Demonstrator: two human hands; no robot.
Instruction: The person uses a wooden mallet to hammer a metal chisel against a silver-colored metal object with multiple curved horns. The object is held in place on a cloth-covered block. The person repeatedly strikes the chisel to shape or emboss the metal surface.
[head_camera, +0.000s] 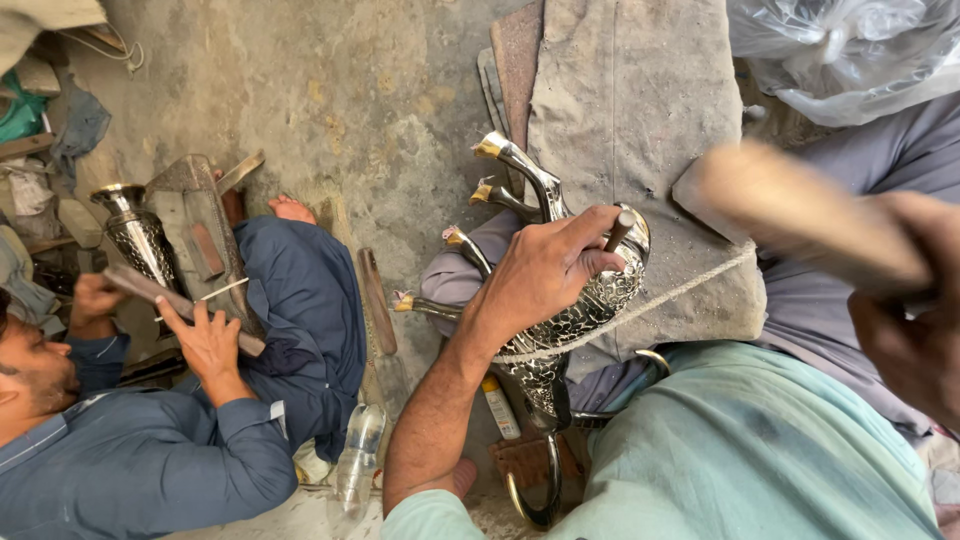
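The left hand (545, 275) is closed around a thin punch (619, 230), pressing it on the patterned silver vessel (585, 305) lying across the person's lap. Right of the vessel, the right hand (905, 310) grips a blurred wooden mallet (800, 215). Whether the vessel holds anything cannot be told.

Two ornate silver metal vessels are in view: one under the wearer's left hand (545, 270), one (135, 235) beside the co-worker. Two wooden mallets show: one blurred (800, 215), one (180, 305) in the co-worker's hands. One clear plastic bag (850, 50) lies above.
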